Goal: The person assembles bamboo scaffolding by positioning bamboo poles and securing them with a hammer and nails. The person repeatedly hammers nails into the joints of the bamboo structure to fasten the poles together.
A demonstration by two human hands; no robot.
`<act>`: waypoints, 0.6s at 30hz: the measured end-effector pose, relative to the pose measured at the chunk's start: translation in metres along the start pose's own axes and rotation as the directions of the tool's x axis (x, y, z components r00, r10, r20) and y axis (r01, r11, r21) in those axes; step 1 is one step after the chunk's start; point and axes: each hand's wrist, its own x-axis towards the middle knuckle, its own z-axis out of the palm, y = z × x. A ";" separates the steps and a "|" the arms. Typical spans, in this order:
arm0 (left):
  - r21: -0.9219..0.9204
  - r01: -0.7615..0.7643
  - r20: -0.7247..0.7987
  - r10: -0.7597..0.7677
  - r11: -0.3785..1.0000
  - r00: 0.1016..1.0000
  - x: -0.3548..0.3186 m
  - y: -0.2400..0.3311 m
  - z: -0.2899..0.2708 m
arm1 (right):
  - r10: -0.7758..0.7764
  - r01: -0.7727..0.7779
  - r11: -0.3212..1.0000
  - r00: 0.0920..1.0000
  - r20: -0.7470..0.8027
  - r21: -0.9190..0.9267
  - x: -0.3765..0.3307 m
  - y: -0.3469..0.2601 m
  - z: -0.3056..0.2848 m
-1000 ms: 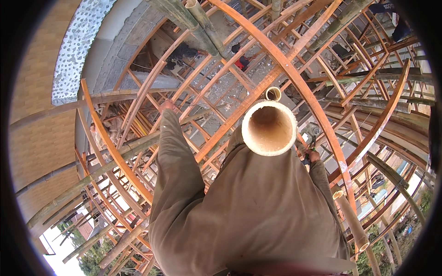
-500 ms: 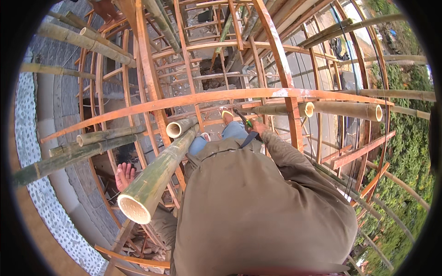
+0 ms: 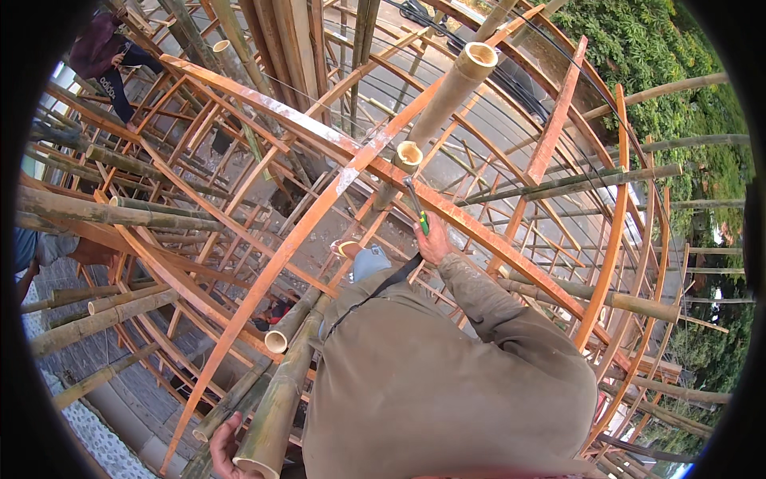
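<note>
My right hand (image 3: pixel 433 239), in front of my body, is closed around a hand tool (image 3: pixel 422 215) with a green and black handle and a metal shaft. The tool's metal end lies near the open end of an upright bamboo pole (image 3: pixel 408 155), beside a crossing of reddish wooden strips (image 3: pixel 352 166). At the lower left, my left hand (image 3: pixel 227 449) is beside the cut end of a thick green bamboo pole (image 3: pixel 275 411). Its fingers point upward along the pole's left side, and part of the hand is hidden by the pole. A dark strap (image 3: pixel 391 279) crosses my brown shirt.
Wooden strips and bamboo poles form an open lattice around me, with ground visible far below. One person (image 3: pixel 100 52) is at the upper left, another (image 3: pixel 36 251) at the left edge. Dark cables (image 3: pixel 511 76) run past on the right, before green foliage (image 3: pixel 638 48).
My view has turned to the right, and the lattice appears tilted. My right hand has raised the tool toward the upright pole's end. My left hand now appears lower, closer to the thick pole's end.
</note>
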 end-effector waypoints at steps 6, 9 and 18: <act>0.295 -0.013 0.136 -0.028 0.955 0.990 0.010 0.023 -0.007 | 0.094 -0.183 0.941 0.949 -0.301 -0.285 0.022 0.096 -0.057; 0.396 -0.037 0.239 -0.064 0.918 0.969 0.018 0.032 -0.011 | 0.098 -0.194 0.906 0.960 -0.261 -0.376 0.029 0.129 -0.081; 0.450 0.061 0.071 -0.104 0.891 0.992 0.012 0.022 0.010 | 0.256 -0.245 0.879 0.966 -0.028 -0.409 0.020 0.151 -0.090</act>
